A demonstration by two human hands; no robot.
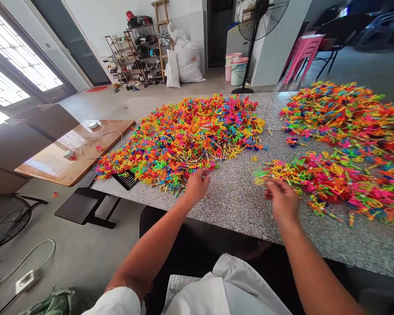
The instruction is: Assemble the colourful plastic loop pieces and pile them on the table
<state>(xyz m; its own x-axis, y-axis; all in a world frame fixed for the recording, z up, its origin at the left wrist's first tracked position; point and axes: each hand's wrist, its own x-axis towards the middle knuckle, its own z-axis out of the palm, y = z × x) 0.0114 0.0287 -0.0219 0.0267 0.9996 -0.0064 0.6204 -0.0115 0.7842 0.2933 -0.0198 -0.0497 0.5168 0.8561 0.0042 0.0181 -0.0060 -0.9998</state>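
Observation:
A big heap of bright plastic pieces (190, 135) in orange, pink, green, yellow and blue covers the left half of a speckled granite table (236, 201). My left hand (197, 186) reaches into the heap's near edge with its fingers curled; whatever they hold is hidden. A second, flatter heap of plastic pieces (344, 175) spreads over the right side. At its near left edge hovers my right hand (280, 201), blurred by motion, fingers partly bent over the pieces.
A black comb-like tray (126, 179) pokes out under the left heap. A wooden side table (75, 151) with a cable stands to the left. On the floor are a fan (3, 218) and a power strip (26, 280). A standing fan (259, 22) and pink stools (302, 52) stand beyond.

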